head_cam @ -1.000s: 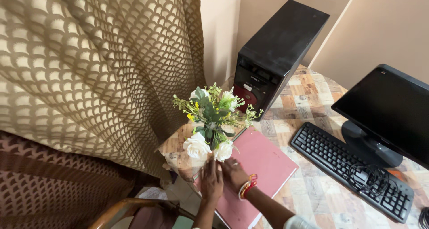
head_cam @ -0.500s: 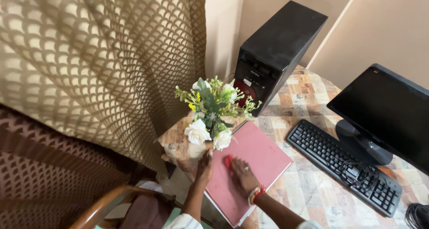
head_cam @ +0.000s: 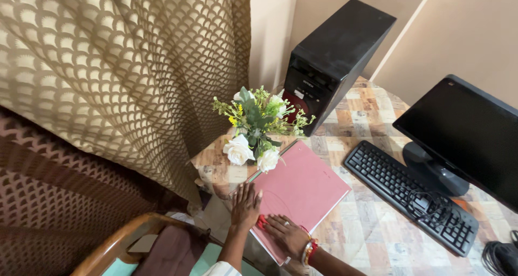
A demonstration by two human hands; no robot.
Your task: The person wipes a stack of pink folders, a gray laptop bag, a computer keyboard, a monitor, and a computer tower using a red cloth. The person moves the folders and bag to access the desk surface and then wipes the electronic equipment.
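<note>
Head view: flat pink folder (head_cam: pixel 302 187) (corners squared) under both hands.

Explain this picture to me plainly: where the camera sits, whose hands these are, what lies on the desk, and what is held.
There is no machine here. The one view comes from a camera worn on a person's head, looking down at that person's own two bare hands.

The left hand lies flat, fingers spread, on the near corner of a pink folder. The right hand, with bangles on its wrist, presses a small red thing against the folder's near edge; what it is cannot be told.

The folder lies on a desk with a tile pattern. Behind it stands a bunch of white flowers, and behind that a black computer tower. To the right are a black keyboard and a dark monitor. A patterned curtain hangs on the left.
</note>
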